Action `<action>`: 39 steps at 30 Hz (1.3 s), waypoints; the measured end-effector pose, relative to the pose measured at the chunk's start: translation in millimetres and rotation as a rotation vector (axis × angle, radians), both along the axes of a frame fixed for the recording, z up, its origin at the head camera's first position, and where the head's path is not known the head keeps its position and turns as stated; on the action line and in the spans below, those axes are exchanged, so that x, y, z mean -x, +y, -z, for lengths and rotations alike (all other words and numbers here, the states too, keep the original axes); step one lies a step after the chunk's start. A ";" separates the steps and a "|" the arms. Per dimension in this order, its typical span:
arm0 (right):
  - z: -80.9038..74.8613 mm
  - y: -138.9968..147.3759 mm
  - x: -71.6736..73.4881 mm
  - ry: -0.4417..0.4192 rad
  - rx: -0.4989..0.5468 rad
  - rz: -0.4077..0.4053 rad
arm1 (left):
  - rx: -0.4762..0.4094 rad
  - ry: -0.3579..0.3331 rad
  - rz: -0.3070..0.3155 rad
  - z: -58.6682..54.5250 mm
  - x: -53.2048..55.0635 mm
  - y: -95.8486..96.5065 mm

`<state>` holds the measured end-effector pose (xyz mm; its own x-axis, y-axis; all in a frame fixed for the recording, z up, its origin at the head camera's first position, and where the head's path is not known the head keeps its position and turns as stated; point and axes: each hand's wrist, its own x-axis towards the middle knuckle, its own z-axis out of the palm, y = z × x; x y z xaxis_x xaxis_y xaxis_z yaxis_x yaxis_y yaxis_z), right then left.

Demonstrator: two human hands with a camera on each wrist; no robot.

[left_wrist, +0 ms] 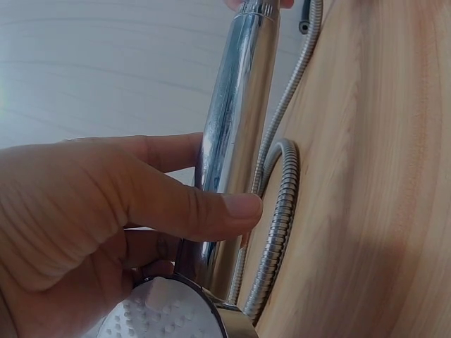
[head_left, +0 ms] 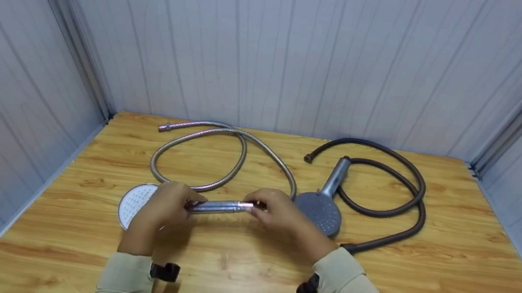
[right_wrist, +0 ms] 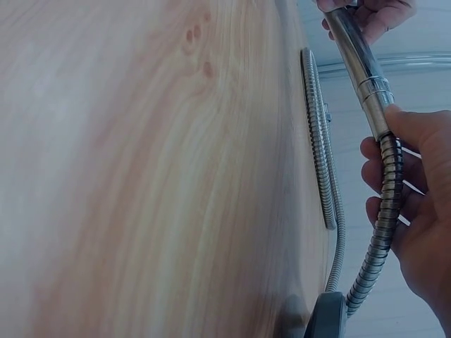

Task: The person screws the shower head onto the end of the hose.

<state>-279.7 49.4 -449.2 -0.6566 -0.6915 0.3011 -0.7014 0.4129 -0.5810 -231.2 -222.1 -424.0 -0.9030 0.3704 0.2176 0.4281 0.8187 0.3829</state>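
Pale, streak-patterned panel walls [head_left: 286,42] filled the top, left and right of the frame, grey strips [head_left: 69,22] lining their corners; light gleamed on the wood-grain bench [head_left: 477,279], lower centre.

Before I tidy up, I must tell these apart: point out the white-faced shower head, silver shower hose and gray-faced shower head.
White-faced shower head [head_left: 134,203]: head view, nozzle face.
Silver shower hose [left_wrist: 279,236]: left wrist view, curved stretch.
Gray-faced shower head [head_left: 317,211]: head view, nozzle face.
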 end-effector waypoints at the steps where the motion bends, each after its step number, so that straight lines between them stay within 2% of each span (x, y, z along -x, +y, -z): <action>1: 0.2 -0.2 0.1 0.000 -0.002 0.001 | 0.001 -0.004 -0.004 -0.1 0.0 0.0; 8: 1.1 -0.5 0.2 0.006 -0.008 0.009 | 0.004 0.006 0.009 0.1 -0.3 0.5; 18: -1.4 -0.3 -2.6 -0.064 -0.049 0.042 | -0.014 0.003 0.010 2.2 0.2 -0.1; 26: -2.0 -1.2 -3.2 -0.117 -0.032 0.038 | -0.016 0.008 0.008 4.3 0.2 0.0; 35: 1.1 -0.9 -3.3 -0.103 -0.012 0.043 | -0.024 -0.075 -0.047 2.2 -2.0 2.0; 39: 2.3 -0.1 -2.9 -0.079 0.003 0.045 | -0.026 -0.071 -0.038 2.4 -1.4 1.6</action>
<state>-276.8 49.4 -451.5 -0.7089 -0.6597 0.2496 -0.6342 0.4413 -0.6349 -229.8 -220.6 -426.5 -0.9299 0.3302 0.1620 0.3677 0.8233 0.4325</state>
